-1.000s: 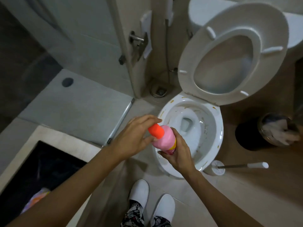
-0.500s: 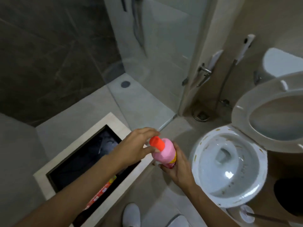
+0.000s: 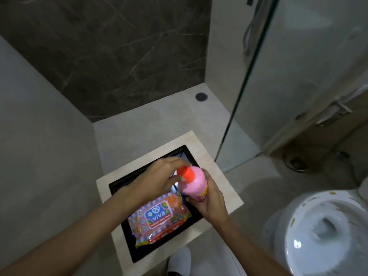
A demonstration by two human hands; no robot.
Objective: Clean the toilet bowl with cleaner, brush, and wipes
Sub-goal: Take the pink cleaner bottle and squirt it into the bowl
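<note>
The right hand [image 3: 209, 204] is gripping the lower body of a pink plastic cleaner bottle [image 3: 194, 184], holding it tilted above the far right corner of a black recessed tray [image 3: 127, 232] framed in pale stone. The left hand [image 3: 157, 180] is curling its fingers round the bottle's orange screw cap [image 3: 186, 174]. A pink, patterned pack of wet wipes [image 3: 159, 218] is lying inside the tray, near its front edge. The white toilet bowl [image 3: 322, 234], speckled with yellowish spots along its rim, is standing to the right of the tray.
</note>
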